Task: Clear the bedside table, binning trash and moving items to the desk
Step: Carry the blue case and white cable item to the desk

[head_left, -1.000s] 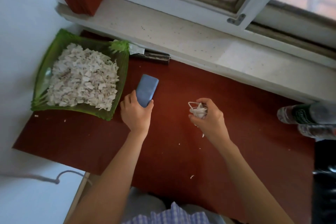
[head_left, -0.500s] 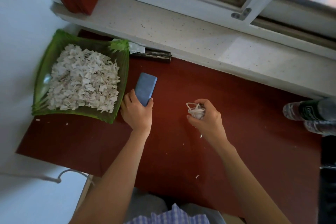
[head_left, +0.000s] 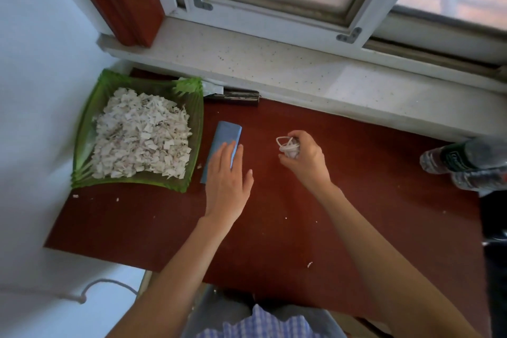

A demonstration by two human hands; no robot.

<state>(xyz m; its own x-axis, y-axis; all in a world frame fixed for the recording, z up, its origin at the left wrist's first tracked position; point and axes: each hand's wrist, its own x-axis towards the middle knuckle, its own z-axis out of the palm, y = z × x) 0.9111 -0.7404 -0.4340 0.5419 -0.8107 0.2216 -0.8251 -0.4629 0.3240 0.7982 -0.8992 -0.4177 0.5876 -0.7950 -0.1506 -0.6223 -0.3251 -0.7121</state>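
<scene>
A flat blue rectangular phone-like object (head_left: pixel 226 133) lies on the red-brown table (head_left: pixel 274 228), just right of a green tray. My left hand (head_left: pixel 226 181) rests flat on its near half, fingers stretched out and not curled around it. To the right, my right hand (head_left: pixel 308 163) is raised slightly above the table and closed around a small bundle of coiled white cable (head_left: pixel 286 145), with loops sticking out on the left of the fist.
The green tray (head_left: pixel 89 110), heaped with white paper scraps (head_left: pixel 142 134), fills the table's back left corner. A dark narrow object (head_left: pixel 237 96) lies under the windowsill (head_left: pixel 274 71). Two plastic bottles (head_left: pixel 463 158) lie at the right edge. Small scraps dot the table.
My left hand gripped the blue object tilted up off the table; now the object lies flat and the hand is spread on top of it. My right hand still holds the cable.
</scene>
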